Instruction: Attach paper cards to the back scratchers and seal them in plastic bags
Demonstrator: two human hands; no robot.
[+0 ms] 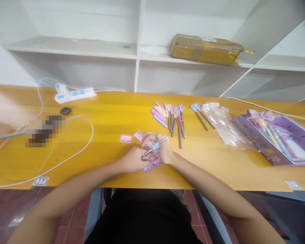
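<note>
Left fingers and right fingers hold a scratcher with shiny metallic shaft and pale-blue clawed head.

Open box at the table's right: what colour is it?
The open box is purple; it shows best in the head view.

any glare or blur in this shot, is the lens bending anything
Head view: wide-angle stretch skews the shelves toward the edges; pale glare on the floor tiles; glints on the plastic bag; print on the cards too soft to read; a pixelated patch at left
</note>
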